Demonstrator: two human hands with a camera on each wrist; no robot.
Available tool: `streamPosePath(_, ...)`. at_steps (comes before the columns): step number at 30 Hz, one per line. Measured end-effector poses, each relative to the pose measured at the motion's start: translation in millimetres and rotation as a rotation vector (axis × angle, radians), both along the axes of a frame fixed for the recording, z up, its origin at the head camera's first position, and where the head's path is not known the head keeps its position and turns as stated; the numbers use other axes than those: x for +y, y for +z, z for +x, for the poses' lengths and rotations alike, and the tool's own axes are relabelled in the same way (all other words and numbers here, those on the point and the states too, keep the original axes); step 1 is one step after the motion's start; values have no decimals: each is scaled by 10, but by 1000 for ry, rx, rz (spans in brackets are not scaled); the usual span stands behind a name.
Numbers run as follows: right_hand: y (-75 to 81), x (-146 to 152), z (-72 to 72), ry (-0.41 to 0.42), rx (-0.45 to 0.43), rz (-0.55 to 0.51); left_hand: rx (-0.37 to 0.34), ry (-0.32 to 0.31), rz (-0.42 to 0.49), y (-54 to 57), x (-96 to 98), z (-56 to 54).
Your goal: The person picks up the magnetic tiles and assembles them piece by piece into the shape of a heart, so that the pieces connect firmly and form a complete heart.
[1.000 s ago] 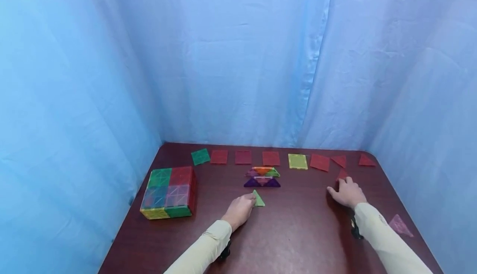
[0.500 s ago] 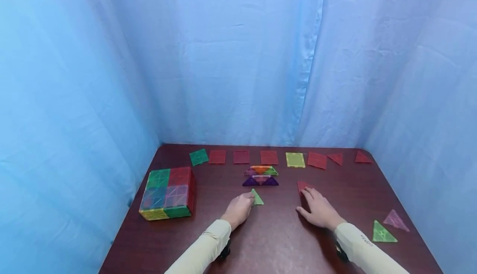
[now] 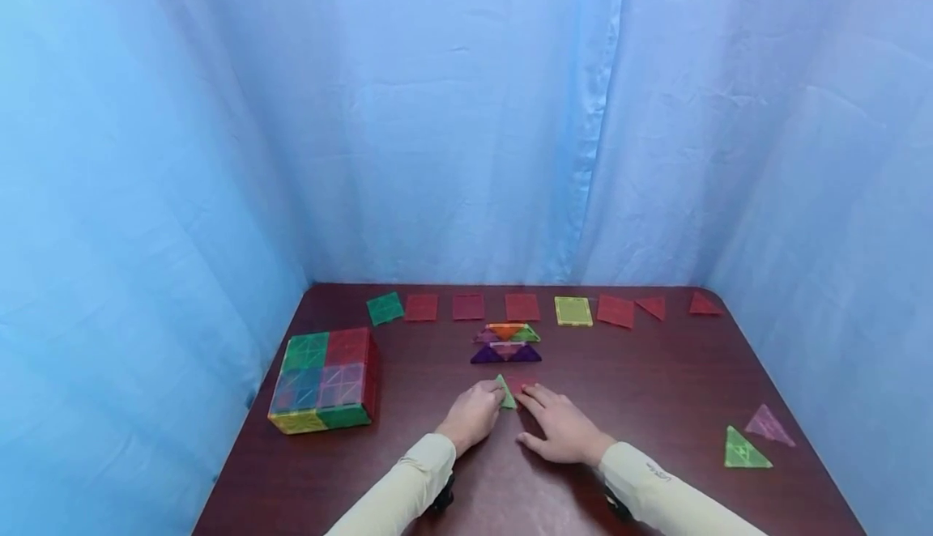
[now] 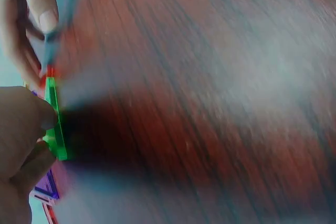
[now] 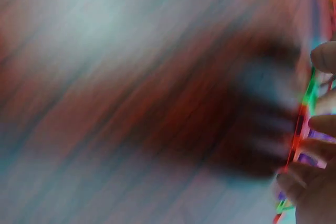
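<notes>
My left hand (image 3: 472, 413) pinches a light green triangular magnetic tile (image 3: 507, 394) between thumb and finger near the table's middle. Beside it, a translucent red triangular tile (image 3: 521, 381) lies under the outstretched fingertips of my right hand (image 3: 564, 429), its thumb held apart. In the left wrist view the green tile (image 4: 56, 124) is end to end with the red tile (image 4: 50, 71). The right wrist view shows the red tile (image 5: 298, 129) close to the green one (image 5: 311, 92); whether they touch I cannot tell. Just behind stand two low joined rows, one purple and pink (image 3: 506, 352), one orange and green (image 3: 508, 333).
A box built of coloured square tiles (image 3: 324, 378) stands at the left. Along the back edge lie several tiles, among them a green square (image 3: 385, 308), a yellow square (image 3: 573, 311) and a red triangle (image 3: 705, 304). Green (image 3: 747, 448) and pink (image 3: 770, 425) triangles lie at the right.
My right hand has slid the red triangle from the back right to beside the green tile, uncovering the green triangle at the right. The left hand has stayed nearly still, holding its tile.
</notes>
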State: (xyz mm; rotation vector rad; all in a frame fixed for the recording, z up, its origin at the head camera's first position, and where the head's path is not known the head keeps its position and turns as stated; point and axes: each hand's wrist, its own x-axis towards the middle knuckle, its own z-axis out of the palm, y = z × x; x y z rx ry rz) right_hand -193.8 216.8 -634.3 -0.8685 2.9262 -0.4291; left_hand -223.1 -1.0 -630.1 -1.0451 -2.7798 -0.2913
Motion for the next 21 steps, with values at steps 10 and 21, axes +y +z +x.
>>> streamPosePath(10,-13,-85,-34,-2,9,20,-6,20,-61,-23,7,-18)
streamPosePath(21,-39,319,-348,-89,54,-211,42,-36,-105,-16,3,-55)
